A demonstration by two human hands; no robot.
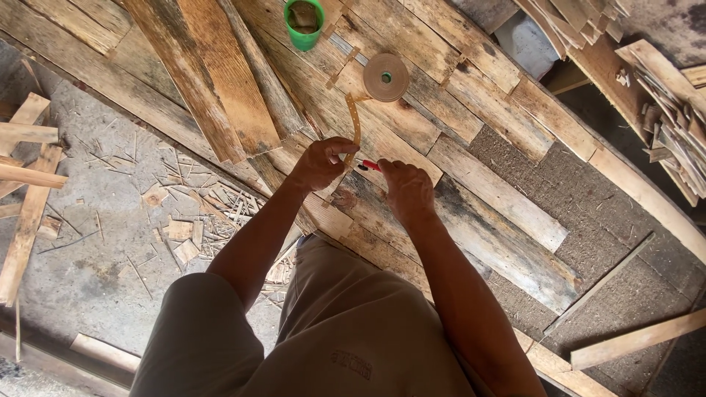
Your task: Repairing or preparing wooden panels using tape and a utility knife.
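Looking down at two hands over a bench (507,198) made of old wooden planks. Left hand (321,163) closed on a thin tan strip with holes (356,126) — pinching its loose end between thumb and fingers. Strip running up from the hand to a round roll (385,76) of the same tan stuff, lying flat on the planks a little farther away. Right hand (407,189) curled shut around a small tool with red handles (371,165) — only the red tip showing, poking out toward the left hand and just beside the end of the strip. Cannot tell if the tool touches the strip. Both hands close together near the front edge of the bench.

Green cup (304,22) standing at the far edge, well apart from the hands. Long loose boards (220,88) lying slanted across the planks to the left. Wood chips and splinters (187,220) scattered on the gray floor below.
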